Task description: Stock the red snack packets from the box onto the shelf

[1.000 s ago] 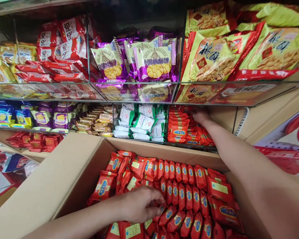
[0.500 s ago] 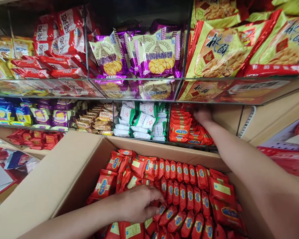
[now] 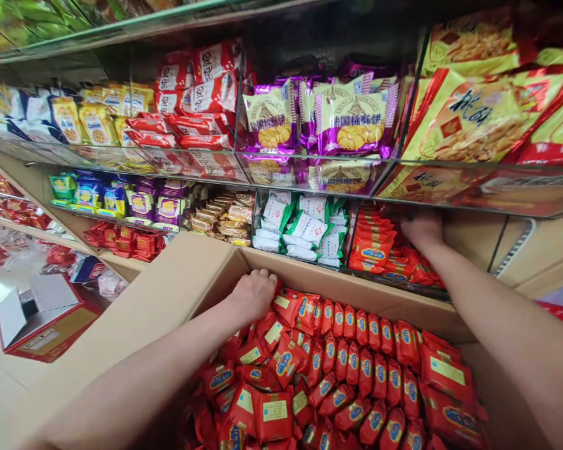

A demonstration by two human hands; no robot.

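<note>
The left hand (image 3: 254,292) curls over red packets (image 3: 272,415) at the far left corner of the cardboard box (image 3: 351,275), its grip hidden; the box holds rows of them. The right hand (image 3: 422,230) reaches into the lower shelf's right compartment beside red-orange packets (image 3: 373,240), fingers too hidden to tell, with green-white packets (image 3: 309,228) to the left.

The one view looks out from the person's head, forward and down, close above the open cardboard box (image 3: 356,275). It faces the shelves (image 3: 281,169) slightly aslant, taking in the floor (image 3: 14,375) at the left edge. With a single camera, no part of the scene is shared.
</note>
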